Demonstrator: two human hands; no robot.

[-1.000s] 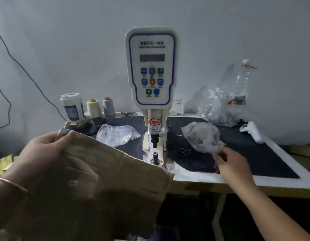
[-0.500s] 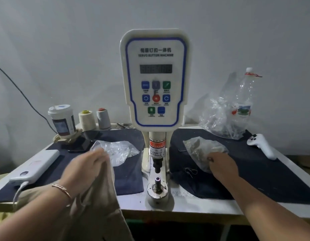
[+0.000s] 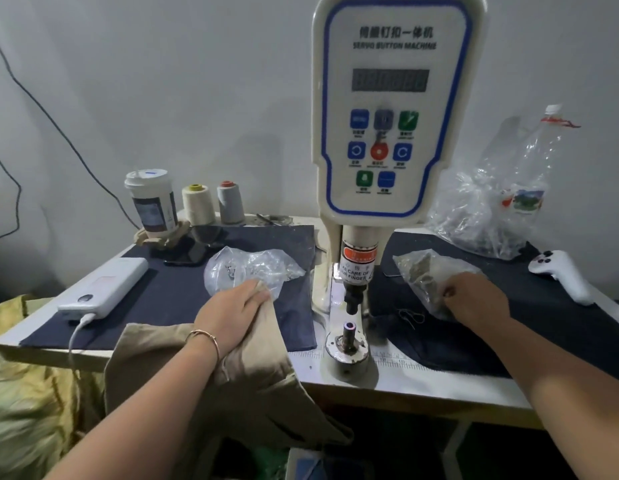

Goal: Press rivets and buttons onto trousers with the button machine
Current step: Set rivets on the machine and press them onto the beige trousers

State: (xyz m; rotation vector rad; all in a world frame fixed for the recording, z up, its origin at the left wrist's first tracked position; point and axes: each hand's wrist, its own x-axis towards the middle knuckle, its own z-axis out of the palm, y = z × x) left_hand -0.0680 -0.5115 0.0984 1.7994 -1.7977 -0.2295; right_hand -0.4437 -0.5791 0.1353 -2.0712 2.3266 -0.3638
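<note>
The white servo button machine (image 3: 391, 109) stands at the middle of the table, its punch above a small die post (image 3: 349, 328). Beige trousers (image 3: 252, 368) hang over the table's front edge left of the machine. My left hand (image 3: 232, 313) grips a fold of them on the dark mat, its fingertips at a clear plastic bag (image 3: 252, 268) of small metal parts. My right hand (image 3: 474, 299) lies to the right of the machine with curled fingers reaching into a second clear bag (image 3: 426, 271) of small parts; what the fingers hold is hidden.
A white power bank (image 3: 107, 285) with a cable lies at the left. A paper cup (image 3: 152, 202) and two thread cones (image 3: 211, 202) stand at the back left. At the right are a crumpled plastic bottle (image 3: 530, 181) and a white controller (image 3: 561, 275).
The view has come closer to the table. My left hand brought the trousers up onto the mat beside the machine. My right hand moved from the table into the right bag.
</note>
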